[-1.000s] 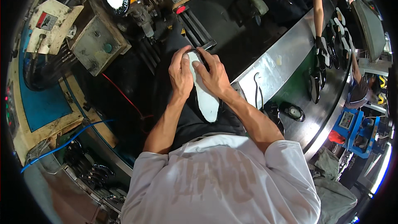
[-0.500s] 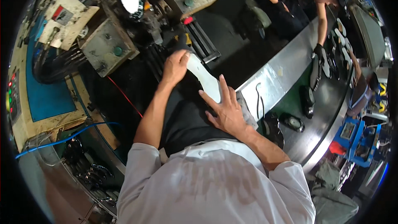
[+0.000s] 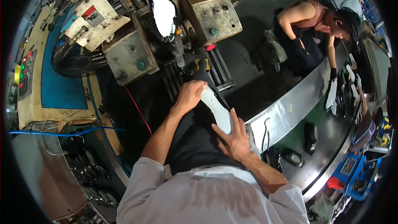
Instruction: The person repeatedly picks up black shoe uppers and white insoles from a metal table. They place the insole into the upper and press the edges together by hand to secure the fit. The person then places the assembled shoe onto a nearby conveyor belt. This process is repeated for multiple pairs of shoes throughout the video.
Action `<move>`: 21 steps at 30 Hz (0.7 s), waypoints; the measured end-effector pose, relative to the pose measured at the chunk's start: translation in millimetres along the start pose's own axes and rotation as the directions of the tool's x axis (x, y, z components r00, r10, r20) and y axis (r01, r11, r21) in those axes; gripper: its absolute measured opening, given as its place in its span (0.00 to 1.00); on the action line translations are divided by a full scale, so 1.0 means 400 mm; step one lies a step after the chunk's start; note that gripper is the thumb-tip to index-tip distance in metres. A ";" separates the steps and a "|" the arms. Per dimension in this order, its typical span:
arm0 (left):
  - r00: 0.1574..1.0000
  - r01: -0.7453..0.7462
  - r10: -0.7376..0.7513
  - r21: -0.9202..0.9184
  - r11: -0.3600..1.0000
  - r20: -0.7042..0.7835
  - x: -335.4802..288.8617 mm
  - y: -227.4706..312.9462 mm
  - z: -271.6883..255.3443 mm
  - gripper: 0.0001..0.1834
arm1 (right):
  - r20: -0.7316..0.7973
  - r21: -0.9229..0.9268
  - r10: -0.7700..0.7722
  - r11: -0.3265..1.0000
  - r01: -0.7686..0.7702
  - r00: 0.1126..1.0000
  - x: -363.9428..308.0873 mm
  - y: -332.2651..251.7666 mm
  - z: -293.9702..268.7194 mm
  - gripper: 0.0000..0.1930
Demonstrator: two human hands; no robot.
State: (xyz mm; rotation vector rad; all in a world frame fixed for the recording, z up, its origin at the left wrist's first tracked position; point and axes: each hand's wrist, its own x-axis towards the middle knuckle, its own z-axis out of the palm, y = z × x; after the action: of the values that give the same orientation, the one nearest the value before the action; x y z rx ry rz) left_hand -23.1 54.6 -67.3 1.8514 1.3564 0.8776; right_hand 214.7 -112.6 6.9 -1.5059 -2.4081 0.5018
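Observation:
I hold a shoe (image 3: 219, 112) in front of my lap, its white sole-shaped underside turned up and a black edge showing along the far side. My left hand (image 3: 191, 95) is closed around the far end, thumb by the white face. At the near end my right hand (image 3: 236, 139) grips it, with the thumb on one side and the fingers along the other. Beyond my hands, another black shoe (image 3: 163, 14) with a white underside sits sole-up in a machine (image 3: 180, 47).
Green-knobbed metal boxes (image 3: 130, 60) flank the machine. On the right, a metal ledge (image 3: 284, 114) bearing a thin dark tool (image 3: 265, 132) borders a conveyor with black shoes (image 3: 311, 138). A co-worker's gloved hand (image 3: 333, 74) touches a shoe there. A blue hose (image 3: 74, 132) crosses at left.
My view has shifted, so the surroundings sit lower in the picture. Both hands keep hold of the shoe, and more of its black edge shows. The co-worker's gloved hand has moved among the shoes.

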 end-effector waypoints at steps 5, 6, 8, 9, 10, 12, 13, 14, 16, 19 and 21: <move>0.997 0.070 -0.072 -0.073 0.995 -0.037 -0.017 -0.010 0.000 0.12 | 0.057 -0.029 -0.045 0.998 0.047 0.997 0.027 0.004 -0.024 0.37; 0.996 0.068 -0.072 -0.081 0.994 -0.045 -0.017 -0.013 -0.003 0.12 | 0.072 -0.035 -0.053 0.998 0.056 0.996 0.032 0.006 -0.028 0.36; 0.995 0.089 -0.092 -0.084 0.993 -0.033 -0.019 -0.017 -0.007 0.13 | 0.087 -0.019 -0.054 0.998 0.056 0.995 0.037 0.013 -0.032 0.36; 0.994 0.101 -0.104 -0.087 0.991 -0.028 -0.019 -0.016 -0.010 0.13 | 0.097 -0.011 -0.055 0.998 0.056 0.994 0.039 0.014 -0.035 0.36; 0.989 0.147 -0.147 -0.080 0.986 0.002 -0.014 -0.006 -0.020 0.13 | 0.094 -0.014 -0.066 0.998 0.067 0.993 0.044 0.016 -0.038 0.36; 0.988 0.145 -0.142 -0.049 0.988 0.058 -0.009 -0.024 -0.018 0.14 | 0.108 0.010 -0.046 0.999 0.045 0.993 0.053 0.014 -0.050 0.34; 0.986 0.143 -0.139 -0.035 0.989 0.088 -0.006 -0.035 -0.021 0.15 | 0.116 0.022 -0.034 0.999 0.031 0.993 0.057 0.012 -0.059 0.33; 0.976 0.202 -0.183 -0.188 0.961 0.114 -0.004 -0.049 -0.030 0.17 | 0.082 0.052 -0.028 0.998 0.024 0.996 0.060 0.009 -0.067 0.33; 0.950 0.312 -0.252 -0.475 0.823 0.186 0.006 -0.048 -0.073 0.20 | 0.018 0.110 -0.015 0.994 0.013 1.000 0.069 0.020 -0.082 0.32; 0.915 0.145 -0.278 -0.406 0.902 -0.291 0.112 -0.153 -0.274 0.32 | -0.138 0.131 0.033 0.991 -0.015 0.990 0.132 0.022 -0.142 0.32; 0.786 0.015 -0.415 -0.656 0.754 -0.459 0.242 -0.084 -0.388 0.39 | -0.225 0.018 0.016 1.000 -0.012 0.974 0.212 0.018 -0.204 0.33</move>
State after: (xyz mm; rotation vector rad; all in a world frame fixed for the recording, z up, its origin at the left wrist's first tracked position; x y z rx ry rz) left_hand -145.8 175.5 2.6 0.8879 1.3533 1.6191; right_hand 215.9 -20.9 81.0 -1.4866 -2.2165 0.3326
